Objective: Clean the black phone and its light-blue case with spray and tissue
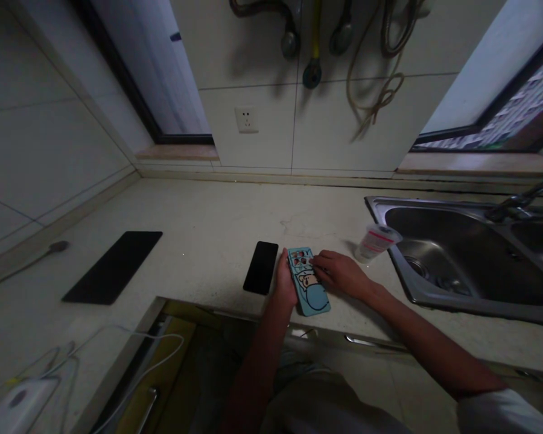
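Observation:
A light blue phone case (315, 295) with a cartoon figure on its back is tilted slightly above the counter's front edge. My left hand (286, 282) grips its left side, palm and thumb along the edge. The fingers of my right hand (341, 274) are bent against the upper right side, beside the round camera openings. Whether a phone sits inside the case I cannot tell. Just left of my left hand, a black phone (261, 268) lies flat on the pale counter (217, 223).
A clear plastic cup (375, 244) with red print leans beside the steel sink (479, 308) on the right. A black flat panel (115, 268) lies at the left. A white device (20, 405) with cables is at lower left. Pipes (313, 73) hang on the wall.

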The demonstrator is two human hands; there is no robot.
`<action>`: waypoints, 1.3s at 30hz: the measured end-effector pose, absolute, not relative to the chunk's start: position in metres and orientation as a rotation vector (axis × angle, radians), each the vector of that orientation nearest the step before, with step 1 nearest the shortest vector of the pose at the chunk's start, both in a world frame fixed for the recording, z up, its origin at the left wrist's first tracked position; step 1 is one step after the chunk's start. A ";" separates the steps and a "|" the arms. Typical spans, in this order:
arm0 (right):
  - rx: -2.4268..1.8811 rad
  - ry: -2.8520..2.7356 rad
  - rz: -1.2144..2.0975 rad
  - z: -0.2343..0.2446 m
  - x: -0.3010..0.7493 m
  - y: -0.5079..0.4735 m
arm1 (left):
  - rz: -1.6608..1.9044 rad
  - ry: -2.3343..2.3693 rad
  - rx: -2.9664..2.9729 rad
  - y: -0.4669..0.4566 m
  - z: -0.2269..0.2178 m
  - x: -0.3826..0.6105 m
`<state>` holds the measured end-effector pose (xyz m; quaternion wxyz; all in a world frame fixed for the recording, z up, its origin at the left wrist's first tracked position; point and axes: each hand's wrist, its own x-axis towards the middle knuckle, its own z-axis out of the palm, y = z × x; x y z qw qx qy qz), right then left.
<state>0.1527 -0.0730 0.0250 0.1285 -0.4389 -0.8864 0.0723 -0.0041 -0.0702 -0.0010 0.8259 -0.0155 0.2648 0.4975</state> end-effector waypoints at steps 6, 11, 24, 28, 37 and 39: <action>-1.041 -2.747 0.417 0.038 0.150 -0.097 | 0.990 0.540 -0.021 -0.072 -0.003 -0.006; -0.738 -2.754 0.667 0.050 0.149 -0.104 | 1.008 0.569 -0.027 -0.075 0.000 -0.006; -1.183 -2.364 0.215 0.034 0.159 -0.060 | 1.039 0.578 -0.004 -0.073 -0.004 -0.002; -1.216 -2.424 0.175 0.026 0.154 -0.067 | 1.023 0.575 -0.017 -0.074 -0.001 -0.002; -0.945 -2.556 0.161 0.023 0.144 -0.077 | 1.007 0.575 -0.002 -0.075 0.005 -0.003; -0.905 -2.534 0.146 0.024 0.143 -0.077 | 1.003 0.580 0.007 -0.075 0.004 -0.002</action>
